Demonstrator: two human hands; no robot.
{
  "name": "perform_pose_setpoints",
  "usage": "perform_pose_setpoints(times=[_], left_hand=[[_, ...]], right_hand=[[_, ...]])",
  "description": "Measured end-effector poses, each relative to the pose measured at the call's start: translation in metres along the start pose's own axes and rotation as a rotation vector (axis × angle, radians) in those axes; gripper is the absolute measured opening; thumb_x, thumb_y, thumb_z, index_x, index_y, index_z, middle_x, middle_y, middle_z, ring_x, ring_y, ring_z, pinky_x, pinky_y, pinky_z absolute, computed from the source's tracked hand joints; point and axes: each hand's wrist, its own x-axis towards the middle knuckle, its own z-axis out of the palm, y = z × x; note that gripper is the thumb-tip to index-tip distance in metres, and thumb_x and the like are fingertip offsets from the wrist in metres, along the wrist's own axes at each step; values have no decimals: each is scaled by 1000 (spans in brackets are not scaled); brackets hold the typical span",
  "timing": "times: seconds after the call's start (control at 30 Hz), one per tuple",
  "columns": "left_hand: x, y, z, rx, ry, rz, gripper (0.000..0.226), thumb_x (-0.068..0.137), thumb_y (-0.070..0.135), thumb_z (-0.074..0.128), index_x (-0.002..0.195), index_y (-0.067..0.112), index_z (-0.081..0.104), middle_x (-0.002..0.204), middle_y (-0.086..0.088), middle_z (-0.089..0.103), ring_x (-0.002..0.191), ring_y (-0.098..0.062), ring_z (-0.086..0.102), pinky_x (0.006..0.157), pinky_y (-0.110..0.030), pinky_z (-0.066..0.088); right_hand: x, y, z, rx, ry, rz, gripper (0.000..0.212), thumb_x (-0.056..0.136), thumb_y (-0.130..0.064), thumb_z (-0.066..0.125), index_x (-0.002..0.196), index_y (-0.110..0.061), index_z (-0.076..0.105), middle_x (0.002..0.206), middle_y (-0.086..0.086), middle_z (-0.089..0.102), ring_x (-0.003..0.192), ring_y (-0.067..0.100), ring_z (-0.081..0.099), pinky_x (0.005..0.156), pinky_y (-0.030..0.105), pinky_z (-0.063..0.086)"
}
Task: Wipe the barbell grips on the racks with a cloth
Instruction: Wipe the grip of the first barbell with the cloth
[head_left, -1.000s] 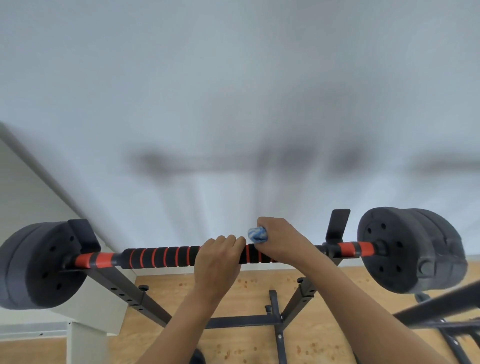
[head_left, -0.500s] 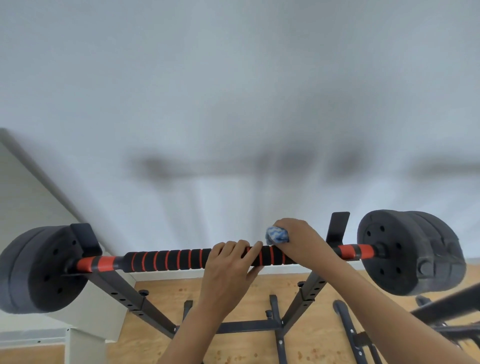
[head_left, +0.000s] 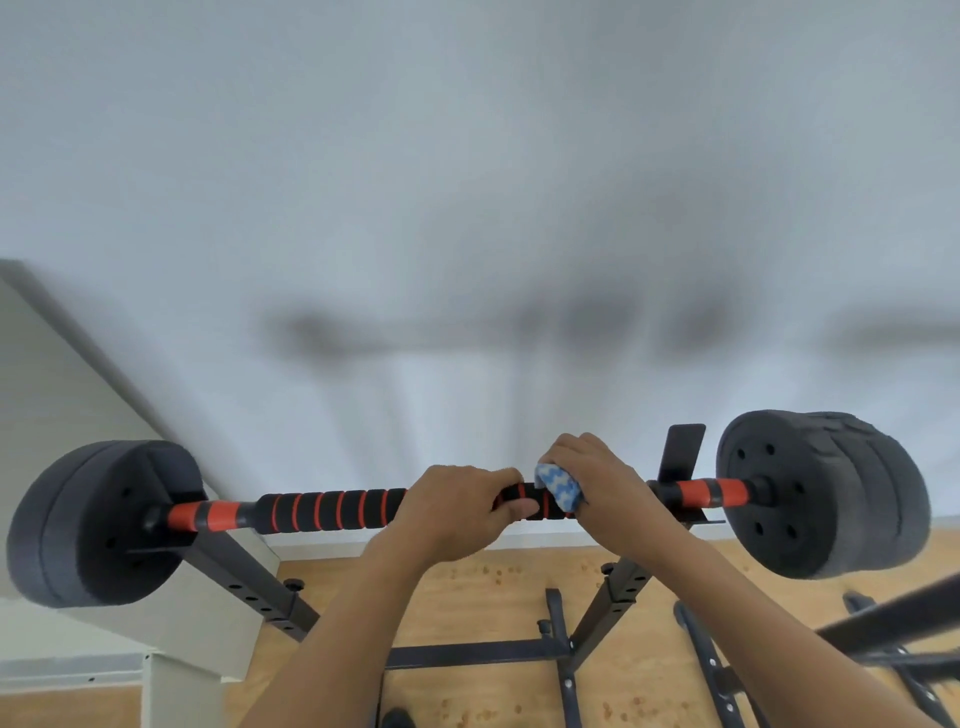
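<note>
Barbell grip (head_left: 332, 511), the black foam sleeve ringed in orange, runs across the bar that rests on the rack (head_left: 244, 577) between two stacks of dark weight plates. The left hand (head_left: 457, 512) is wrapped round the sleeve a little right of its middle, fingers curled over the top and thumb underneath, holding the bar steady. Just to the right of it, the right hand (head_left: 605, 491) presses a blue-and-white cloth (head_left: 558, 488) against the sleeve, fingers curled over the bundle so that it is pinched between palm and foam; only a short patch of sleeve shows between the two hands.

As a judgement, the wiping is under way but far from finished. The cloth sits near the right end of the sleeve, so that part is probably being covered now. The long stretch left of the left hand lies bare, and whether it has been wiped cannot be told. Part of another frame (head_left: 893, 623) shows at the lower right, but no second barbell is visible.
</note>
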Motion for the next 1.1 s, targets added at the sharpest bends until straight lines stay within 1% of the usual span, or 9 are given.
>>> perform_pose_setpoints(times=[0.1, 0.23, 0.37, 0.57, 0.73, 0.83, 0.9, 1.0, 1.1], left_hand=[[13, -9, -14, -44, -138, 20, 46, 97, 78, 35, 96, 35, 51, 75, 10, 62, 68, -12, 60, 71, -34, 53], [11, 17, 7, 201, 107, 85, 31, 98, 58, 53, 102, 27, 50, 83, 10, 60, 69, -13, 52, 66, -30, 43], [18, 40, 21, 203, 194, -107, 23, 96, 43, 56, 84, 24, 50, 64, 9, 50, 55, -15, 48, 57, -30, 35], [33, 34, -2, 128, -43, -159, 17, 86, 37, 61, 79, 23, 54, 67, 6, 57, 60, -15, 57, 62, -30, 51], [49, 26, -21, -214, -430, -202, 23, 77, 33, 71, 82, 15, 58, 62, 1, 61, 50, -17, 60, 56, -26, 48], [52, 22, -29, -343, -495, -194, 30, 80, 33, 74, 89, 7, 64, 63, -2, 64, 49, -19, 60, 56, -27, 52], [48, 24, -25, -189, -366, -121, 27, 82, 38, 70, 86, 13, 62, 66, -1, 66, 52, -19, 61, 60, -31, 54], [29, 35, 6, 249, 61, -31, 27, 84, 32, 67, 74, 21, 45, 58, 6, 47, 50, -15, 40, 54, -31, 36], [20, 39, 30, 310, 259, 17, 42, 72, 20, 80, 70, 22, 39, 50, 7, 39, 44, -13, 30, 49, -27, 27]], right_hand=[[1, 3, 0, 1, 13, 4, 37, 87, 0, 62, 115, -24, 61, 113, -15, 53, 102, 4, 40, 75, 16, 42], [7, 4, 1, -46, 45, 0, 36, 86, -5, 64, 116, -26, 61, 113, -16, 54, 103, 4, 41, 73, 18, 46], [11, 5, 3, -55, 64, -19, 34, 85, -3, 61, 112, -23, 62, 111, -14, 56, 103, 7, 42, 74, 26, 52], [17, 12, 7, -26, 87, -94, 29, 83, 1, 62, 103, -20, 67, 101, -9, 61, 92, 10, 44, 72, 23, 45], [17, 15, 7, -2, 86, -127, 34, 80, 3, 63, 103, -22, 67, 103, -11, 61, 90, 11, 45, 76, 29, 45], [15, 16, 4, 17, 76, -126, 36, 81, 2, 64, 107, -24, 66, 106, -13, 59, 93, 9, 44, 79, 28, 43], [13, 17, 5, 25, 84, -121, 39, 79, 2, 62, 107, -25, 64, 106, -14, 58, 93, 8, 44, 80, 27, 41], [10, 17, 10, 14, 121, -97, 45, 76, 3, 57, 106, -29, 62, 105, -20, 54, 92, 6, 44, 80, 26, 39], [5, 15, 16, -8, 154, -76, 44, 75, 2, 57, 105, -29, 61, 106, -18, 55, 92, 6, 43, 79, 23, 34]])
